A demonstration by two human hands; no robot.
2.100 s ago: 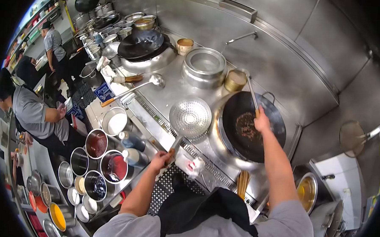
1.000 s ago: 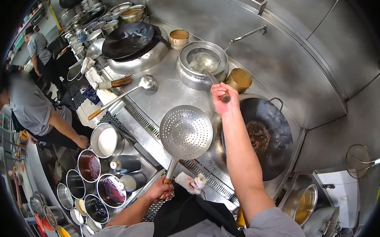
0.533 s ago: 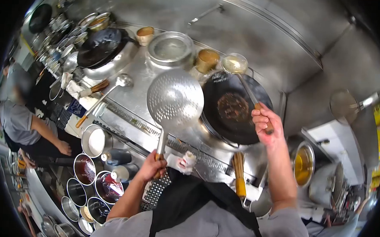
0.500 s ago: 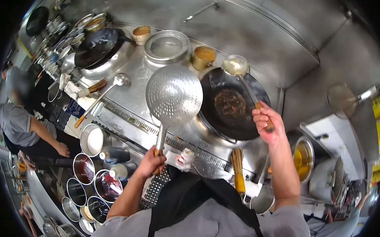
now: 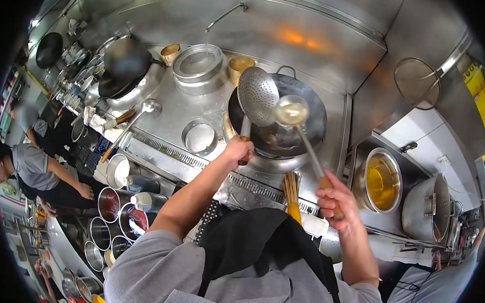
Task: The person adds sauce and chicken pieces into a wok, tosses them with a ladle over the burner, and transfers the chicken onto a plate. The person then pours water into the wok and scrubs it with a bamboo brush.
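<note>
My left hand (image 5: pixel 241 151) is closed around the handle of a perforated metal skimmer (image 5: pixel 257 96), whose round bowl is over the left part of a black wok (image 5: pixel 305 140). With my right hand (image 5: pixel 337 201) I grip the wooden handle of a ladle (image 5: pixel 292 111). Its bowl, with something pale and shiny in it, hangs above the wok just right of the skimmer. The skimmer and ladle partly hide the wok's inside, so its contents are hard to make out. The wok sits on a round metal stove ring.
Left of the wok stand a metal ring pot (image 5: pixel 199 137) and a lidded pot (image 5: pixel 198 63). A bamboo brush (image 5: pixel 292 194) lies in front. To the right are a bowl of yellow oil (image 5: pixel 382 182) and a stockpot (image 5: pixel 426 208). Co-workers (image 5: pixel 39 167) stand at left and right.
The skimmer has swung right, from beside the wok to over it. The ladle has come down and left. The ring pot now shows, and an orange glow appears on the back wall.
</note>
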